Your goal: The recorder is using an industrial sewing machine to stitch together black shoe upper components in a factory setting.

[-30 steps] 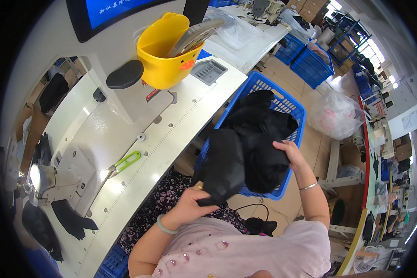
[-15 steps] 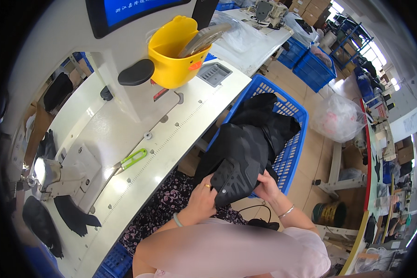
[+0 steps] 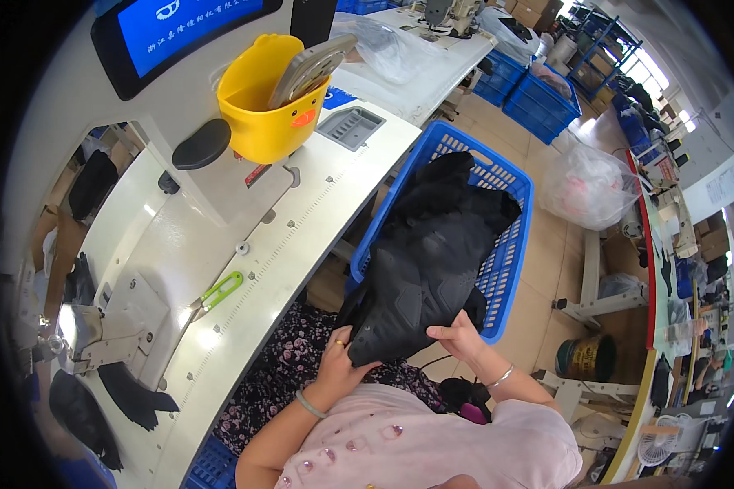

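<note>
A black fabric piece [image 3: 408, 297], patterned with darker angular panels, spreads from my lap up over the blue basket's near end. My left hand [image 3: 340, 368] is closed on its lower left corner, the fingers partly hidden by the cloth. At its lower right edge is my right hand [image 3: 460, 336], thumb lying against the fabric and the other fingers mostly out of sight beneath it. More black fabric [image 3: 442, 183] is heaped in the blue plastic basket [image 3: 510, 306] beyond, and where one piece ends and another begins is hard to make out.
To my left stands a sewing machine [image 3: 106, 334] on a white table [image 3: 289, 244]. Green-handled thread snips [image 3: 220, 291] and cut black pieces [image 3: 134, 397] lie there. A yellow duck-shaped holder [image 3: 265, 122] is fixed to the machine. Blue crates [image 3: 541, 110] and a plastic bag [image 3: 589, 187] sit farther right.
The black fabric has been turned and laid flatter, showing more of its panelled surface. Both hands have shifted slightly left and stay at its lower edge. The view has moved a little.
</note>
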Action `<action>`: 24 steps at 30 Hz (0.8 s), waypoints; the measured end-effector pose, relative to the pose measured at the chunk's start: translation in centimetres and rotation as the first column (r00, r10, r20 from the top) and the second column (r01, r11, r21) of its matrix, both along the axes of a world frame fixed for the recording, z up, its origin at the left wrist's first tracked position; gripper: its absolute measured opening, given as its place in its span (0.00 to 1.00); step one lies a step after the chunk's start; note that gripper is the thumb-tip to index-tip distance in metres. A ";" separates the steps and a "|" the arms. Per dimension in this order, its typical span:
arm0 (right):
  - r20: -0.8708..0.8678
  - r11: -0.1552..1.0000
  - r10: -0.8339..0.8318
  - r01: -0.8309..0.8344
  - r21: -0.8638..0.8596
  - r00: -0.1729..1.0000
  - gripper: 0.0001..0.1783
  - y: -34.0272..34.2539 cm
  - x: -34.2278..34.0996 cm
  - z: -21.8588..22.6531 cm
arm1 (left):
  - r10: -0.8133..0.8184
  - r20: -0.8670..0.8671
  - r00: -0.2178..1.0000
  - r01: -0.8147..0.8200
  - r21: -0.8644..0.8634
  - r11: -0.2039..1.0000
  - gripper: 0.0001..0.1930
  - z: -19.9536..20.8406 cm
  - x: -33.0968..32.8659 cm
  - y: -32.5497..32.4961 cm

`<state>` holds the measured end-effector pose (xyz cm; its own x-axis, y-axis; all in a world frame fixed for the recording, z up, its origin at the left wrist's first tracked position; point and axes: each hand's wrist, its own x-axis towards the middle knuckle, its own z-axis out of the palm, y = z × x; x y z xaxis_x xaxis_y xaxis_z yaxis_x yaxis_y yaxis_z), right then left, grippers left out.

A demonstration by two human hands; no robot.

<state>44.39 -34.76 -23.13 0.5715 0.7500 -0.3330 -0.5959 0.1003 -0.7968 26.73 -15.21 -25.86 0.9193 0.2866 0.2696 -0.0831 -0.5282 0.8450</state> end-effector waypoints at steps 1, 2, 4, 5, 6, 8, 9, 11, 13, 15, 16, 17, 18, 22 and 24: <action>0.025 0.999 -0.035 0.035 -0.013 0.999 0.36 0.1 0.1 0.3 | -0.040 0.071 0.997 0.035 0.067 0.997 0.28 0.2 0.2 0.2; 0.027 1.000 -0.005 0.005 0.003 1.000 0.36 0.2 0.2 0.6 | -0.086 0.140 0.986 0.067 0.136 0.988 0.27 0.4 0.4 0.4; 0.066 0.999 -0.043 0.041 0.033 0.997 0.35 0.3 0.4 1.2 | -0.078 0.150 0.986 0.060 0.118 0.991 0.25 1.0 0.8 0.5; 0.062 0.999 -0.032 0.031 0.022 0.998 0.35 0.4 0.5 1.4 | -0.072 0.131 0.989 0.059 0.095 0.994 0.23 1.3 0.9 0.5; 0.064 0.999 -0.042 0.039 0.035 0.997 0.35 0.4 0.6 1.7 | -0.067 0.160 0.985 0.051 0.099 0.994 0.23 1.6 1.1 0.4; 0.065 0.998 -0.047 0.043 0.053 0.997 0.35 0.6 0.9 2.2 | -0.058 0.078 0.995 0.053 0.066 0.996 0.21 2.2 1.3 0.4; 0.081 0.996 -0.056 0.050 0.067 0.995 0.35 0.7 1.1 2.5 | -0.052 0.118 0.992 0.044 0.067 0.997 0.21 2.5 1.5 0.5; 0.098 0.995 -0.060 0.052 0.086 0.993 0.35 1.2 1.6 3.1 | -0.113 0.088 0.990 0.099 0.156 0.983 0.21 3.0 1.8 0.6; 0.173 0.987 -0.104 0.081 0.136 0.979 0.35 1.7 2.2 3.6 | -0.135 0.133 0.982 0.110 0.180 0.977 0.22 3.8 2.3 0.8; 0.171 0.983 -0.088 0.059 0.173 0.981 0.36 2.3 3.0 4.2 | -0.147 0.149 0.978 0.117 0.195 0.974 0.22 5.0 3.1 1.1; 0.167 0.975 -0.102 0.065 0.214 0.981 0.37 2.8 3.6 4.4 | -0.143 0.164 0.976 0.093 0.279 0.956 0.22 5.8 3.6 1.2; 0.167 0.962 -0.124 0.078 0.260 0.978 0.39 3.1 4.2 4.7 | -0.136 0.180 0.974 0.063 0.362 0.930 0.22 6.8 4.1 1.5; 0.168 0.943 -0.156 0.096 0.319 0.973 0.40 3.6 4.9 4.9 | -0.122 0.184 0.975 0.046 0.369 0.928 0.22 8.1 4.6 1.8; 0.188 0.833 -0.246 0.108 0.543 0.951 0.42 6.8 9.9 5.8 | -0.035 0.218 0.975 -0.078 0.485 0.871 0.21 13.9 7.3 3.0; 0.081 0.783 -0.208 0.117 0.611 0.975 0.39 9.6 12.4 5.8 | -0.015 0.200 0.980 -0.114 0.614 0.781 0.15 16.2 8.9 4.5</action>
<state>56.80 -25.12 -17.35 0.7081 0.6633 0.2420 -0.4171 0.6695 -0.6147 35.65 -10.67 -9.69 0.8237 0.0420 0.5655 -0.1607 -0.9391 0.3038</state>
